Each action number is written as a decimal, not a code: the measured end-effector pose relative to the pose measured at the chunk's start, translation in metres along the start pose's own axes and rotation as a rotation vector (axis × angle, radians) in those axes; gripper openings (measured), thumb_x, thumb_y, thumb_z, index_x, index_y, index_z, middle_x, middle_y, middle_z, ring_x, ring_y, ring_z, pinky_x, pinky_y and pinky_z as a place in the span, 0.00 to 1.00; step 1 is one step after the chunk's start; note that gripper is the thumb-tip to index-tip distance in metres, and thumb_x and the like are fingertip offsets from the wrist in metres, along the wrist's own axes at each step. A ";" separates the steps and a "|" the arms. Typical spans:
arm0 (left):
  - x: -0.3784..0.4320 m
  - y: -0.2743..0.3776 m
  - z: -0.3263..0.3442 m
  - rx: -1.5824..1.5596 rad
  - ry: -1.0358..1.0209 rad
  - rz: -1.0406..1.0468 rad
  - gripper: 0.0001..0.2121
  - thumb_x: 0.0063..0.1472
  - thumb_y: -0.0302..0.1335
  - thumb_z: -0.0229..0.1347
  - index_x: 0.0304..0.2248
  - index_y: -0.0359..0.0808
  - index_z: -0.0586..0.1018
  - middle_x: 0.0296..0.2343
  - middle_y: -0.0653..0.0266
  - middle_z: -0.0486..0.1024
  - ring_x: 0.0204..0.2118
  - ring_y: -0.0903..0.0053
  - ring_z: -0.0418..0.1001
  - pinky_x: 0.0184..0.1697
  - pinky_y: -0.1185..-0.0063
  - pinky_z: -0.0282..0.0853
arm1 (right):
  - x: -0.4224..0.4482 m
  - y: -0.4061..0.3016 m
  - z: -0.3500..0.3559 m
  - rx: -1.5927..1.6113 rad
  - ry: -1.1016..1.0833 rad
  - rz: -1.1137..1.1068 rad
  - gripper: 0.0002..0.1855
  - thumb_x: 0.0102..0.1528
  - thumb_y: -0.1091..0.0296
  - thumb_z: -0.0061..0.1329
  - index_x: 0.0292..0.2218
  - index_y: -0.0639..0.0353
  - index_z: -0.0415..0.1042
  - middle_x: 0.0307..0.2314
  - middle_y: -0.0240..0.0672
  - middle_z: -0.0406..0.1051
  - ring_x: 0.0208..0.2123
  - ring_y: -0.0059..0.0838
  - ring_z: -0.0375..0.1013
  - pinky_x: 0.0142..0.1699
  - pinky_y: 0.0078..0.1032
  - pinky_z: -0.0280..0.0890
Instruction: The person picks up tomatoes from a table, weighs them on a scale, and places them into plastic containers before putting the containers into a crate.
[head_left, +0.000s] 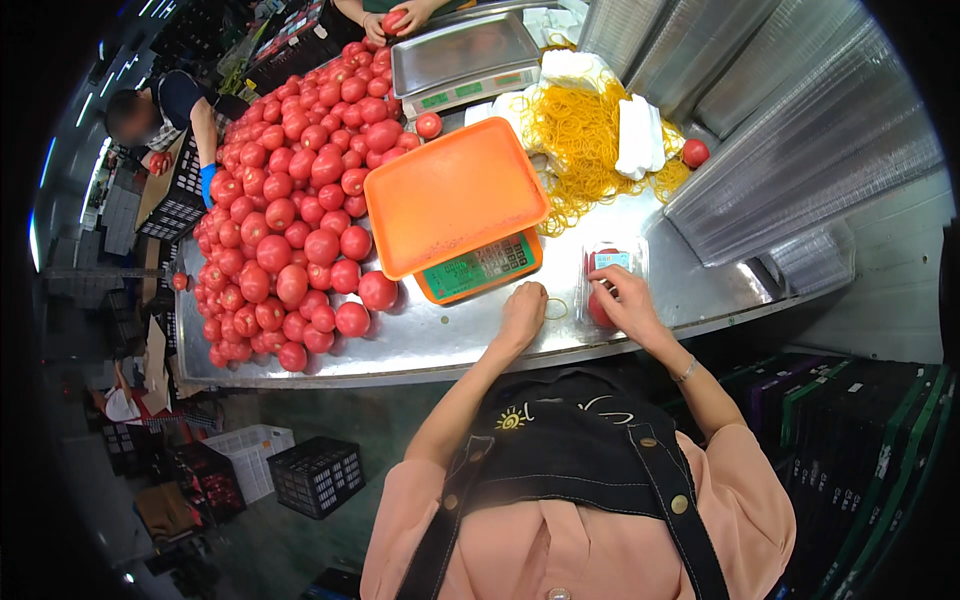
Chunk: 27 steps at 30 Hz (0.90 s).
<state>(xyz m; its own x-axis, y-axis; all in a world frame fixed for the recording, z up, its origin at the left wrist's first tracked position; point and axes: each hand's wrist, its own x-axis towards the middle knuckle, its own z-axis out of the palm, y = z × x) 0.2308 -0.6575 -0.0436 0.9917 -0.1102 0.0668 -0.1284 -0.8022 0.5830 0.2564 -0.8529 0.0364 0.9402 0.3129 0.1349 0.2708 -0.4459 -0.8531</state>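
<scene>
My right hand (626, 300) rests on a clear plastic box (639, 259) that holds tomatoes (599, 309) and bears a label; whether its fingers grip anything is hard to tell. My left hand (526, 306) is curled on the metal table just left of the box, its fingertips hidden. A thin rubber band (556, 308) lies between it and the box. An orange tray (457, 196) sits tilted in view over the green keypad of a small scale (480, 271), beyond my left hand.
A large heap of tomatoes (292, 202) covers the left of the steel table (420, 345). Yellow rubber bands (574, 142) lie beyond the box. Stacked clear plastic boxes (795, 150) stand at right. Another scale (466, 56) is at the far side, near a co-worker's hands (397, 21).
</scene>
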 end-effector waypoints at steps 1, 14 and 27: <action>0.000 0.002 -0.008 -0.067 -0.007 -0.053 0.06 0.52 0.25 0.45 0.25 0.31 0.70 0.24 0.51 0.69 0.30 0.56 0.68 0.33 0.65 0.64 | 0.002 -0.001 0.004 -0.038 -0.032 -0.042 0.07 0.50 0.71 0.45 0.33 0.62 0.69 0.26 0.39 0.68 0.23 0.33 0.70 0.28 0.25 0.64; 0.000 -0.002 0.000 0.050 -0.002 0.100 0.04 0.51 0.24 0.48 0.27 0.33 0.71 0.26 0.56 0.67 0.32 0.61 0.66 0.33 0.68 0.61 | 0.034 -0.007 0.030 -0.262 -0.304 -0.138 0.17 0.47 0.68 0.47 0.40 0.60 0.64 0.32 0.43 0.65 0.29 0.44 0.68 0.33 0.36 0.63; 0.029 0.030 -0.063 -1.891 -0.503 -0.203 0.09 0.61 0.33 0.43 0.38 0.38 0.65 0.12 0.75 0.56 0.16 0.85 0.59 0.40 0.76 0.64 | 0.042 0.016 -0.032 1.278 -0.631 0.544 0.13 0.57 0.61 0.40 0.40 0.59 0.61 0.12 0.20 0.47 0.11 0.09 0.46 0.14 0.10 0.42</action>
<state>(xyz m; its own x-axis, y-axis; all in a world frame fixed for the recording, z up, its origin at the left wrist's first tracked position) 0.2567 -0.6475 0.0266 0.8515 -0.5148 -0.0997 0.4795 0.6876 0.5453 0.3071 -0.8737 0.0441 0.5353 0.7978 -0.2774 -0.7332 0.2758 -0.6216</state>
